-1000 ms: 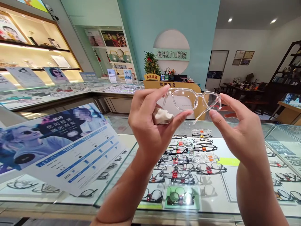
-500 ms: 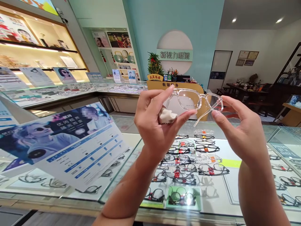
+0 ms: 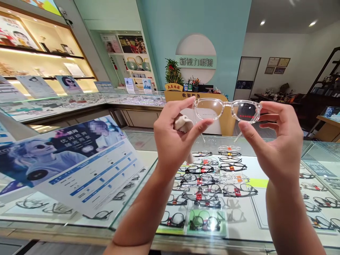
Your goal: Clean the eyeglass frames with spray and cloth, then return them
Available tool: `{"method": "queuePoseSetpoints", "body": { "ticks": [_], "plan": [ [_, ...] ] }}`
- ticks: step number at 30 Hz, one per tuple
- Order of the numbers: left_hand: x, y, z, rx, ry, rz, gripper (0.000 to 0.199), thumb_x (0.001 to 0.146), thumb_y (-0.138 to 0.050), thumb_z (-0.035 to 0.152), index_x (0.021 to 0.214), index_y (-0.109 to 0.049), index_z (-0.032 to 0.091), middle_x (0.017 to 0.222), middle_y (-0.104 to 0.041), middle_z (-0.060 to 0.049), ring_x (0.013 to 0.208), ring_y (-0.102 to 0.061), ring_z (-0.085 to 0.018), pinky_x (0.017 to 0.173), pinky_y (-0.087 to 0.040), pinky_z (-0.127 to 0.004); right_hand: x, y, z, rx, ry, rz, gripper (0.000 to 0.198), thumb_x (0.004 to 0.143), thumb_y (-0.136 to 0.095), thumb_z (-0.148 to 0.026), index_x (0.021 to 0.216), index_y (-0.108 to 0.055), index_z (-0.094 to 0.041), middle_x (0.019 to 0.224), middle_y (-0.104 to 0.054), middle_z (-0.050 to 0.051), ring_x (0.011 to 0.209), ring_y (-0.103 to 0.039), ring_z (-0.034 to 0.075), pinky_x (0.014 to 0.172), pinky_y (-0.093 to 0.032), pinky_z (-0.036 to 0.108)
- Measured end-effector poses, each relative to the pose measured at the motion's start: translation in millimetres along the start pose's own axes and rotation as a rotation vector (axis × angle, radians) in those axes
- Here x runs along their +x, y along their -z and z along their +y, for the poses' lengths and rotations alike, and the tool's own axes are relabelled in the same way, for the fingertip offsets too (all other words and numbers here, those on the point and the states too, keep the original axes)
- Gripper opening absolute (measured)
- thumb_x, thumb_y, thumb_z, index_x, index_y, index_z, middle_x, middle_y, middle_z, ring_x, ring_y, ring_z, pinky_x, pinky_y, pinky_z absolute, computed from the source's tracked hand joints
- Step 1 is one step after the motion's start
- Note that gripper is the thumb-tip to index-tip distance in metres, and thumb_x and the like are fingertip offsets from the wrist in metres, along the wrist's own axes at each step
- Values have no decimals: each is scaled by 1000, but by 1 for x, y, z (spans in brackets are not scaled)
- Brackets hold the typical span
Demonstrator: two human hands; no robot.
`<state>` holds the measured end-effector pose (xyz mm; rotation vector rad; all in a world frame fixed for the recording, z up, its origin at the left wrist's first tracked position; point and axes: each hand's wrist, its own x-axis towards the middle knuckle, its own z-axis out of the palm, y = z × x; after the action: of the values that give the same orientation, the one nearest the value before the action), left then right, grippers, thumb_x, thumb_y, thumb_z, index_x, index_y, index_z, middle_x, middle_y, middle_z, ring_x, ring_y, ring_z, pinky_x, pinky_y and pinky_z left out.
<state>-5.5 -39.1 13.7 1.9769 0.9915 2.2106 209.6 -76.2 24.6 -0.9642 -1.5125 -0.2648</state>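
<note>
A pair of clear-framed eyeglasses (image 3: 227, 104) is held up between both hands above the glass display case, lenses facing me. Red lettering shows on the right lens. My left hand (image 3: 174, 136) pinches the left end of the frame between thumb and index finger. Tucked in that same palm is a crumpled white cloth (image 3: 183, 124), with a piece of it showing below the hand. My right hand (image 3: 278, 141) grips the right end of the frame with thumb and fingertips. Both temples point away and hang below the lenses.
Under my hands, the glass display case (image 3: 138, 193) holds rows of spectacle frames (image 3: 231, 166). A printed leaflet (image 3: 87, 159) stands at the left on the glass. Farther off are a cashier counter (image 3: 172, 96), another display case (image 3: 132, 102) and lit shelves (image 3: 53, 53).
The eyeglasses have turned from an angled position to face me squarely and level. My right hand has shifted slightly right, and the cloth hangs lower from my left hand.
</note>
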Motion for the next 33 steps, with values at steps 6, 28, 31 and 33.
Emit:
{"method": "queuePoseSetpoints", "body": {
  "ticks": [6,28,31,33],
  "plan": [
    [6,0,-17,-105,135,-103,59,77,-92,62,124,-80,29,106,-79,-7,71,-66,-15,56,-54,-29,-4,-3,-8,-77,74,107,48,94,-77,-55,135,-63,-33,125,-67,12,113,-68,36,93,-62,59],
    [0,-18,-31,-89,25,-79,77,84,-84,67,149,-62,32,146,-70,-14,82,-71,-17,73,-61,-33,-11,-13,-7,-170,208,115,74,91,-78,-49,157,-48,-39,142,-59,17,142,-53,50,105,-56,76],
    [-5,-24,-31,-20,-25,10,76,87,-81,67,151,-58,33,149,-66,-13,83,-70,-17,73,-60,-34,-12,-18,-5,-167,203,121,73,94,-75,-44,160,-45,-37,143,-60,17,140,-56,45,107,-57,73],
    [-8,-28,-31,29,-86,108,79,87,-80,69,153,-54,35,152,-62,-12,84,-70,-17,71,-59,-34,-12,-24,-2,-94,161,108,70,96,-71,-42,160,-44,-36,146,-59,16,140,-58,42,111,-56,71]
  ]
}}
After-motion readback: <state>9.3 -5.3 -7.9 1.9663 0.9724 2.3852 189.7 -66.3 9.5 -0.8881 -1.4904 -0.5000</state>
